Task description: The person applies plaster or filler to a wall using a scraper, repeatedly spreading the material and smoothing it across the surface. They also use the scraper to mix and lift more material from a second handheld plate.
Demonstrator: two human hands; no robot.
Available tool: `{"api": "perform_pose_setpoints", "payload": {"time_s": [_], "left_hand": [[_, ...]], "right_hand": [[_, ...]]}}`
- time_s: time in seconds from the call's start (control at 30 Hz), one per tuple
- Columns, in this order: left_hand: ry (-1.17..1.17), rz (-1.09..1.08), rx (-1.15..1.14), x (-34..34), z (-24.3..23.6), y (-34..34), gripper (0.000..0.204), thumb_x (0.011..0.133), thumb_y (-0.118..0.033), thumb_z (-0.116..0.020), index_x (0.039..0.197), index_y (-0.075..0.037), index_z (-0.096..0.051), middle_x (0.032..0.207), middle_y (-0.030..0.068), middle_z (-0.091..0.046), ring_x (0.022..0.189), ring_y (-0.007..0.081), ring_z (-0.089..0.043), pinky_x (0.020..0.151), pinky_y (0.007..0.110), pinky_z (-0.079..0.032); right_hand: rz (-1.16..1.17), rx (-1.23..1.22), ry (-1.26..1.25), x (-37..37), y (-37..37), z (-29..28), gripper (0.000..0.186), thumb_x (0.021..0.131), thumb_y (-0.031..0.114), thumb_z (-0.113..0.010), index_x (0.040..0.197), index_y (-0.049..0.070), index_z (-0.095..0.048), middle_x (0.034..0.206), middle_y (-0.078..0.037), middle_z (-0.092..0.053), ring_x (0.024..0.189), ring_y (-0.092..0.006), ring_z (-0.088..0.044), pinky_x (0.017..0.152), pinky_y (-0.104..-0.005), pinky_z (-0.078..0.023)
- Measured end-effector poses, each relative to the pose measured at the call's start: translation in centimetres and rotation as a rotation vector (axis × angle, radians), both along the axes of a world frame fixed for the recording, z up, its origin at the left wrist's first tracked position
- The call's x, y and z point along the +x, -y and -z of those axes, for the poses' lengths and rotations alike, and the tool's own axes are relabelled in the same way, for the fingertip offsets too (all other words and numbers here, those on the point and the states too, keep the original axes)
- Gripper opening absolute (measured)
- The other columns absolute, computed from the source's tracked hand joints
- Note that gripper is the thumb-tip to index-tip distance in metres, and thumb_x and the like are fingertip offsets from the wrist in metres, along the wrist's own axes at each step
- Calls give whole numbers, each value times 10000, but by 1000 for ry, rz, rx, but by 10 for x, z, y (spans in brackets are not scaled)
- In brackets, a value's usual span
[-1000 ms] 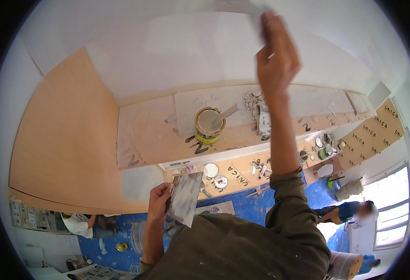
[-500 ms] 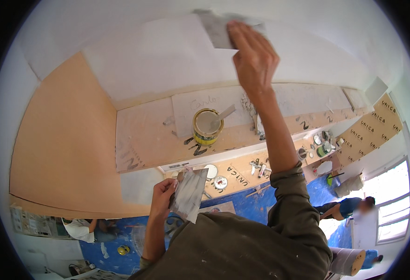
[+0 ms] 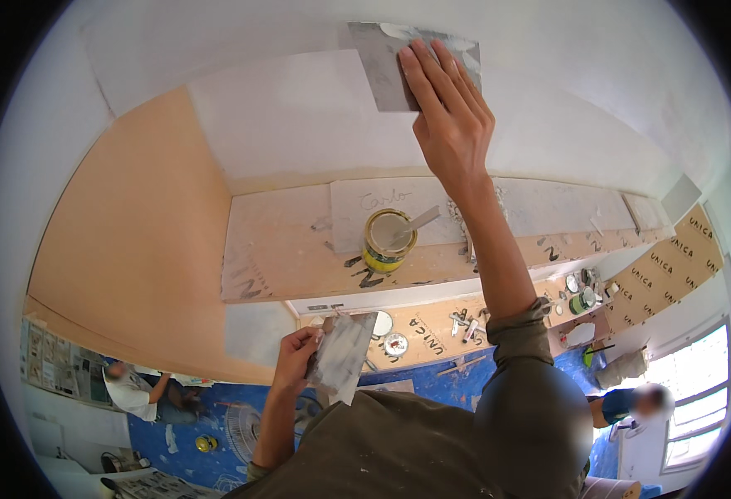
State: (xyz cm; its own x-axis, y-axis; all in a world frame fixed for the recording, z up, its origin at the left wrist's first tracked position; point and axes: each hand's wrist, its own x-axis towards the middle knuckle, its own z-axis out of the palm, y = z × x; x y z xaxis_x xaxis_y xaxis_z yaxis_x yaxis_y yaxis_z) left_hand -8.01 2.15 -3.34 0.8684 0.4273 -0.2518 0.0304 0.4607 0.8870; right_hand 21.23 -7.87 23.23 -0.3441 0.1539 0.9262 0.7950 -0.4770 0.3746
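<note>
My right hand (image 3: 452, 116) is raised high, fingers laid over a flat grey putty knife blade (image 3: 382, 71) that rests against the pale wall (image 3: 290, 108). White filler streaks the blade's upper edge; its handle is hidden by the hand. Lower down, my left hand (image 3: 296, 358) grips a second wide scraper (image 3: 344, 353) by its edge, its face smeared with white and grey filler. Between them, an opened yellow can (image 3: 384, 254) of greyish paste stands on the wooden shelf (image 3: 278, 241), with a spatula (image 3: 423, 218) leaning out of it.
Several tins, lids and tools lie on a lower shelf (image 3: 428, 333). Blue sheeting (image 3: 457, 382) covers the floor, where a fan (image 3: 242, 428) and a yellow tin (image 3: 206, 443) stand. One person (image 3: 137, 391) is at lower left, another (image 3: 623, 405) near the window. A tan panel (image 3: 124, 241) closes the left side.
The view has shifted, so the shelf and can sit lower and further right. My right hand's blade, blurred before, now shows sharply against the wall. My left hand keeps its scraper.
</note>
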Motion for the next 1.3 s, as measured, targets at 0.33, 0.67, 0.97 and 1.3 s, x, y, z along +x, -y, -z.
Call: {"api": "perform_pose_setpoints", "payload": {"time_s": [0.33,0.67,0.97,1.3], "left_hand": [[-10,-31,7,-6,3,-6,132,934,-108,-586,906,11,-637,772,-3,-617,672,46,-528,626,206,-438],[10,6,-45,-6,-3,-9,120,930,-96,-587,900,10,-635,779,-5,-617,693,43,-534,631,206,-436],[25,-18,10,-13,8,-15,125,925,-94,-587,909,20,-636,799,-10,-612,710,44,-530,644,203,-430],[10,-22,-20,-13,11,-14,121,921,-94,-592,910,17,-639,767,12,-640,649,53,-560,594,207,-452]], "right_hand": [[52,-45,-116,3,-5,39,469,690,-99,-569,1124,53,-666,1124,-105,-674,1063,-245,-642,935,-360,-502],[110,50,-195,4,-5,-2,529,642,-125,-540,1088,119,-685,1097,-60,-677,967,-245,-658,839,-337,-534],[-196,-88,-538,-51,-16,62,452,665,-132,-536,1056,60,-656,1063,-113,-677,984,-263,-660,857,-369,-534],[150,360,-532,32,86,-15,288,848,2,-548,1099,52,-679,968,-128,-708,877,-293,-692,752,-354,-537]]}}
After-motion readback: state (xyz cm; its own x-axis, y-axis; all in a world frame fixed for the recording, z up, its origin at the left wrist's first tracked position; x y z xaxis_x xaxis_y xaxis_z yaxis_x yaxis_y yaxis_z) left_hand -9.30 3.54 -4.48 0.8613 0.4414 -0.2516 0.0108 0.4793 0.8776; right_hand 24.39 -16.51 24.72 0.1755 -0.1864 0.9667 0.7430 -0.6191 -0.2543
